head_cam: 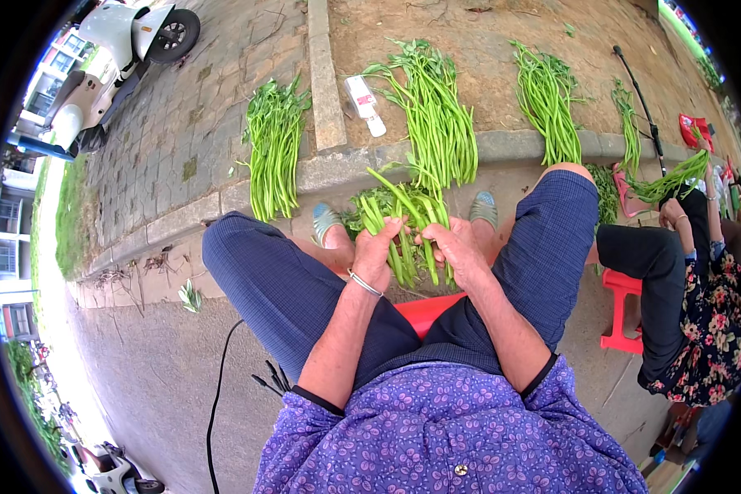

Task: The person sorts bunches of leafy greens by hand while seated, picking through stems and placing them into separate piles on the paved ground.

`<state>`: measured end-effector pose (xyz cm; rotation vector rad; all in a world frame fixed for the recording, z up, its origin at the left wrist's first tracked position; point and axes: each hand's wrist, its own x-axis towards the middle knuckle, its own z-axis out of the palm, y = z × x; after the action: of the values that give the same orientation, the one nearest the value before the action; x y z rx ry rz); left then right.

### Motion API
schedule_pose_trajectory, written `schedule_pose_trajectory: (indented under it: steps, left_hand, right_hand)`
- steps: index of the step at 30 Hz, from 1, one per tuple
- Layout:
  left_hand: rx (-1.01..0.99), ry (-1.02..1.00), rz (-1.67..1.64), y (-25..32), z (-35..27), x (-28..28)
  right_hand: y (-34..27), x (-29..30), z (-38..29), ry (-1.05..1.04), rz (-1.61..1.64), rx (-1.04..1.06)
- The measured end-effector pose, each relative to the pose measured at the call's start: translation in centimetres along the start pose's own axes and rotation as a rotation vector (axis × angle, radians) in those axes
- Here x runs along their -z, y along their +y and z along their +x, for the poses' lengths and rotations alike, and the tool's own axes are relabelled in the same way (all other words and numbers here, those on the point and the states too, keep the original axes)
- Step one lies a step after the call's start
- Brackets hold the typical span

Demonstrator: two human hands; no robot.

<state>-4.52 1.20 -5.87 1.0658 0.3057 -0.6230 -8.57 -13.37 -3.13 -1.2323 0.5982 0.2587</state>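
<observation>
My left hand [373,250] grips several green vegetable stems [372,213] between thumb and fingers, and a metal bangle circles that wrist. Close beside it, my right hand [458,248] is closed around another few stems [437,213], with cut or broken ends pointing up. Both hands are between my knees, above a heap of leafy greens [353,216] on the pavement between my feet; the hands hide part of that heap. Just beyond lies a large bundle of long-stalked greens [441,123] across the kerb, leaves pointing away from me.
More bundles lie along the kerb [383,157]: one to the left [276,151], one to the right [549,102]. A clear plastic bottle [365,105] rests on the soil. At right, another person holds greens [673,179] beside a red stool [622,309]. A scooter [108,68] stands upper left.
</observation>
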Motion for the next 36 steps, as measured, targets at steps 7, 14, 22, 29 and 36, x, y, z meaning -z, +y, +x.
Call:
schedule_pose_trajectory:
  steps: [7, 14, 22, 29, 36]
  left_hand:
    - [-0.002, -0.075, 0.031, -0.2, 0.0, -0.1]
    - [-0.01, -0.093, 0.02, 0.1, -0.4, -0.6]
    - [-0.061, -0.074, 0.158, 0.9, -1.1, -1.1]
    - [-0.065, -0.051, 0.173, 0.5, -0.6, -0.5]
    - [-0.01, -0.116, 0.056, 0.5, -0.5, -0.4]
  right_hand:
    - [0.2, -0.2, 0.0, -0.061, -0.006, 0.006]
    - [-0.2, -0.3, -0.2, -0.065, -0.031, -0.004]
    - [0.1, -0.4, -0.2, -0.039, -0.17, 0.081]
    - [-0.5, -0.8, -0.7, -0.076, -0.096, 0.149]
    - [-0.5, -0.6, -0.4, -0.069, -0.005, 0.083]
